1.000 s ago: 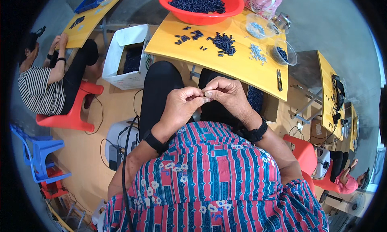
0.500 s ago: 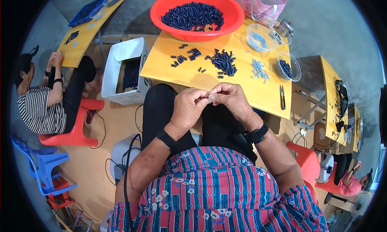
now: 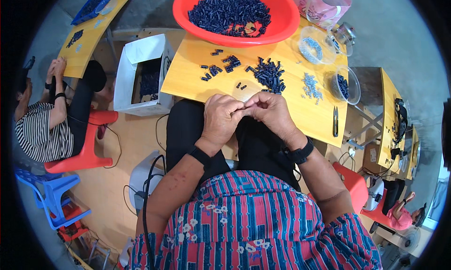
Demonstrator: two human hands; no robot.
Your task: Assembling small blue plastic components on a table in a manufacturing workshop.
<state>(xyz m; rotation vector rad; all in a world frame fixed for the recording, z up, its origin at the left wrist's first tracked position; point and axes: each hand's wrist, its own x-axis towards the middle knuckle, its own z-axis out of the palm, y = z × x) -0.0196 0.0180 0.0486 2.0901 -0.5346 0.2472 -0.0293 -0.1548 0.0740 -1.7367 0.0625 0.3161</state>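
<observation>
At the near edge of the yellow table (image 3: 188, 84), my left hand (image 3: 221, 119) and my right hand (image 3: 271, 114) meet fingertip to fingertip. Both are pinched closed, and whatever lies between the fingers is too small or too covered to name. Just beyond them is a heap of small dark cylindrical pieces (image 3: 268, 75). Two loose dark pieces (image 3: 241, 86) lie left of that heap, with a looser group (image 3: 213, 70) farther left. Small pale clear parts (image 3: 311, 86) are spread to the right. Black thread snips (image 3: 335, 122) rest near the table's right edge.
A red basin (image 3: 237, 37) full of dark pieces stands at the back. Clear tubs (image 3: 347, 84) and a pink bag (image 3: 324, 9) are at the right and back right. A white carton (image 3: 126, 89) sits left of the table. Other people work at tables on both sides.
The view has shifted slightly, so the table and its things sit a little differently in the picture. My hands stay together, with a small change in the fingers' pose.
</observation>
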